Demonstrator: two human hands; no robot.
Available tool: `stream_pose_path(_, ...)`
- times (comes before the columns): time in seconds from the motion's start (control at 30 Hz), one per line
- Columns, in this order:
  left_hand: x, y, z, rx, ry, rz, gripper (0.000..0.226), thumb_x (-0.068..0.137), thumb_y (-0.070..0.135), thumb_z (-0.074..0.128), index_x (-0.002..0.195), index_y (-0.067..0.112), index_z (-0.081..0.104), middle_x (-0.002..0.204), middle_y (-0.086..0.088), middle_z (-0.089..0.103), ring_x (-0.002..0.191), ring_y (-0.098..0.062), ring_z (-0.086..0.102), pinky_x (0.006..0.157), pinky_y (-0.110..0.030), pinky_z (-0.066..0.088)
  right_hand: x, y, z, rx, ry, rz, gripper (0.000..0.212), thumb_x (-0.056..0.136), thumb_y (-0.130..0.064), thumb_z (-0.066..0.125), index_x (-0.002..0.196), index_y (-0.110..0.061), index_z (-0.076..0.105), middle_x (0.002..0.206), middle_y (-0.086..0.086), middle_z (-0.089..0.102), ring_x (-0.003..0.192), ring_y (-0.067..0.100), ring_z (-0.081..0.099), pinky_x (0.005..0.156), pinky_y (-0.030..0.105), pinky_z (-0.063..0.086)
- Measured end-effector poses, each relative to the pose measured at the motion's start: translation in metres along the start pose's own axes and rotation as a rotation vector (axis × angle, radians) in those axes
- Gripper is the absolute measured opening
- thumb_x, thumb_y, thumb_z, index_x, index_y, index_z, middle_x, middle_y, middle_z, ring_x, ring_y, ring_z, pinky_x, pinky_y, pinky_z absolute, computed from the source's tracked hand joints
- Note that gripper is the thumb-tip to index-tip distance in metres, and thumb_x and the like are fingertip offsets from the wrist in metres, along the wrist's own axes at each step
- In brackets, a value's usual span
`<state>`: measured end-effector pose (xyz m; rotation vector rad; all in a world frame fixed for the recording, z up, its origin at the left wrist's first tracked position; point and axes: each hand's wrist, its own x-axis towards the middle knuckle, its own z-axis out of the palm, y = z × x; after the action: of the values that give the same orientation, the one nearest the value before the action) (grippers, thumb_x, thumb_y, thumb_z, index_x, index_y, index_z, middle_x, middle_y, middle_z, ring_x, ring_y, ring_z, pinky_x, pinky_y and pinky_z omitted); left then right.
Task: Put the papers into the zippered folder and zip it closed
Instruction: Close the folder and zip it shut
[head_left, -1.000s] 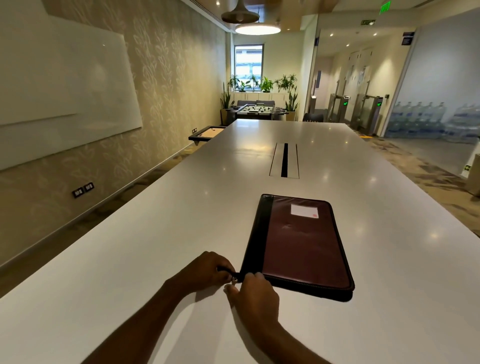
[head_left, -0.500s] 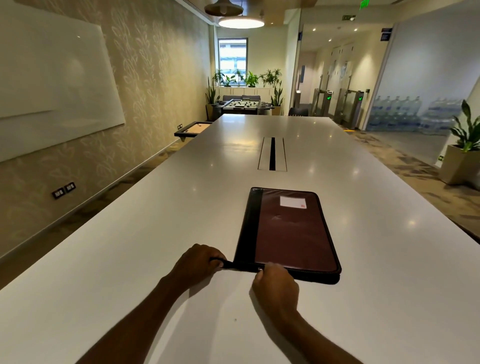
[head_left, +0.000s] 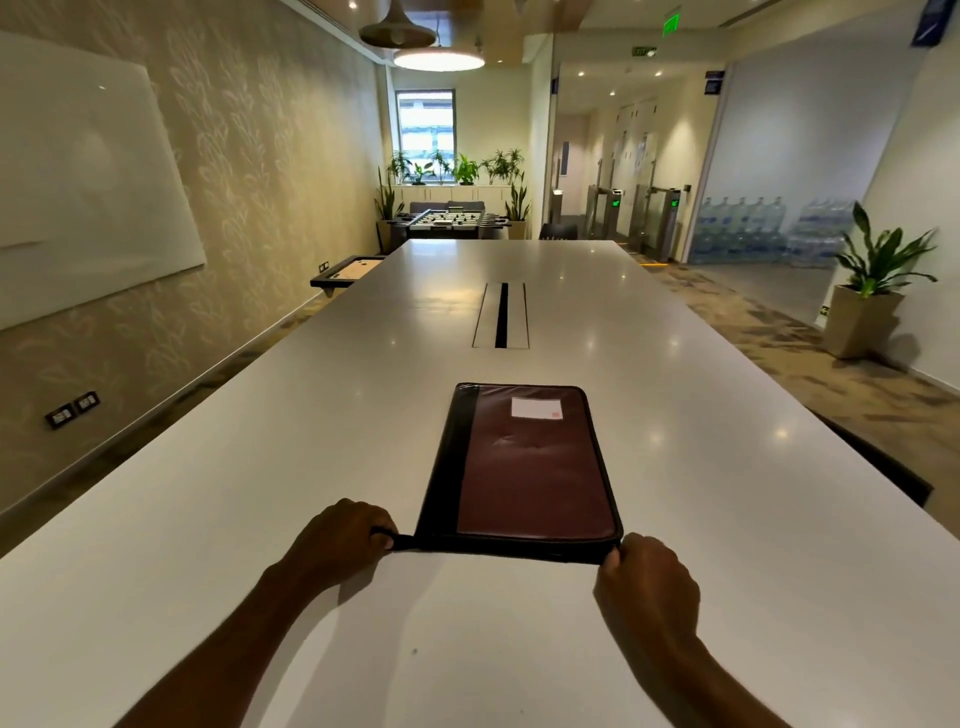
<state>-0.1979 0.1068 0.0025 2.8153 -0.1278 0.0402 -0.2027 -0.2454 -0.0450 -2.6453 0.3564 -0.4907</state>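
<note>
A maroon zippered folder (head_left: 535, 467) with a black spine strip and a white label lies closed and flat on the white table (head_left: 260, 467). My left hand (head_left: 343, 538) pinches a black tab at the folder's near left corner. My right hand (head_left: 644, 582) is closed at the near right corner, fingertips on the zipper edge; the zipper pull itself is hidden under the fingers. No papers are in view.
A cable slot (head_left: 501, 322) runs along the table's middle beyond the folder. A dark chair back (head_left: 883, 467) sits at the right table edge. A potted plant (head_left: 867, 301) stands on the floor to the right. A whiteboard (head_left: 78, 182) hangs on the left wall.
My right hand slid from the folder's near left corner along the near edge to the near right corner. My left hand kept its pinch on the left tab.
</note>
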Motion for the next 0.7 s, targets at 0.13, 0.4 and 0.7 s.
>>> stream_pose_path(0.13, 0.005, 0.007, -0.003, 0.136, -0.068, -0.039, 0.014, 0.084, 0.025, 0.058, 0.082, 0.031, 0.071, 0.078, 0.011, 0.066, 0.072, -0.009, 0.062, 0.061, -0.023, 0.046, 0.011, 0.013, -0.006, -0.043, -0.033, -0.048, 0.026, 0.077, -0.024, 0.046, 0.053, -0.021, 0.037, 0.054, -0.007, 0.047, 0.048, 0.011, 0.044, 0.045, 0.026, 0.025)
stream_pose_path(0.4, 0.031, 0.126, 0.005, 0.263, 0.069, 0.237, 0.054, 0.074, 0.055, 0.057, 0.120, 0.028, 0.057, 0.122, 0.001, 0.059, 0.107, -0.022, 0.056, 0.089, -0.036, 0.048, 0.026, 0.028, -0.008, -0.022, -0.105, -0.193, 0.030, 0.083, -0.027, 0.046, 0.055, -0.026, 0.035, 0.062, -0.008, 0.047, 0.056, 0.012, 0.047, 0.047, 0.027, 0.026)
stream_pose_path(0.7, 0.063, 0.197, 0.063, 0.356, -0.119, 0.385, 0.044, 0.082, 0.050, 0.049, 0.110, 0.018, 0.057, 0.105, -0.009, 0.062, 0.089, -0.032, 0.061, 0.073, -0.039, 0.046, 0.039, 0.038, -0.008, -0.082, -0.093, -0.294, 0.028, 0.085, -0.039, 0.049, 0.061, -0.025, 0.046, 0.065, -0.007, 0.047, 0.056, 0.013, 0.043, 0.052, 0.030, 0.037)
